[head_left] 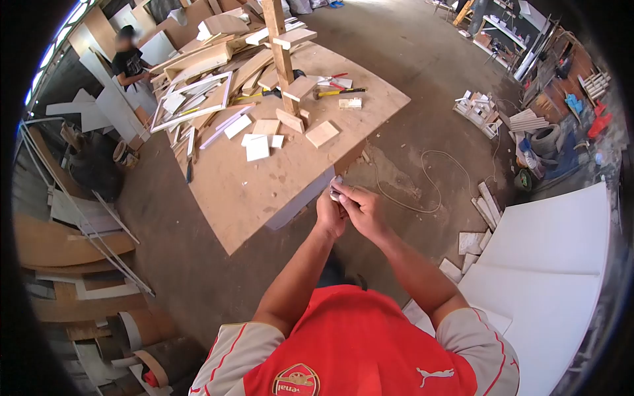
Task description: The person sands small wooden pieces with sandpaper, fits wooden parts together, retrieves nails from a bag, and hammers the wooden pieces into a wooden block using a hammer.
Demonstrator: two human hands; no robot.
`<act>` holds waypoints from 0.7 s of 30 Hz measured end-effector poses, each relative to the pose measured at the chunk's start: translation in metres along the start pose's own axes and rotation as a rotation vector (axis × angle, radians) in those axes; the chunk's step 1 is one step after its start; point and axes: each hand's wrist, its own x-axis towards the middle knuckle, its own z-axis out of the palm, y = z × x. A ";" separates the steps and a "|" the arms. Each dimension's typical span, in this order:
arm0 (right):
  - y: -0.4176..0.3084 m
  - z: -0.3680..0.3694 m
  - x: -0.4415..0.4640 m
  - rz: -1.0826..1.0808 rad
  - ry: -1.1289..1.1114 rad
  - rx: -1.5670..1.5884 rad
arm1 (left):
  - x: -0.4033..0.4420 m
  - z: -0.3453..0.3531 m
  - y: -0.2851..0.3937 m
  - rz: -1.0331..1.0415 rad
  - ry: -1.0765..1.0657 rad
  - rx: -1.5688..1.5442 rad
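Two hands (348, 210) mostly hide a small metallic object (335, 193).

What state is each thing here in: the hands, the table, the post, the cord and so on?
Left hand: curled around a small metallic item.
Right hand: fingers closed on that item.
Table: cluttered at the far side, bare nearest the wearer.
Wooden post: upright.
Cord: loosely looped on the floor.
Other person: standing beside the wood pile.
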 end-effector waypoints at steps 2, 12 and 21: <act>-0.022 -0.004 -0.003 0.098 -0.015 -0.052 | -0.019 -0.019 -0.003 -0.029 -0.084 0.000; -0.070 0.030 -0.038 -0.044 -0.057 -0.256 | -0.097 -0.069 -0.001 0.018 -0.182 -0.145; -0.108 0.094 -0.063 -0.193 -0.133 -0.326 | -0.145 -0.136 0.028 -0.043 -0.246 -0.166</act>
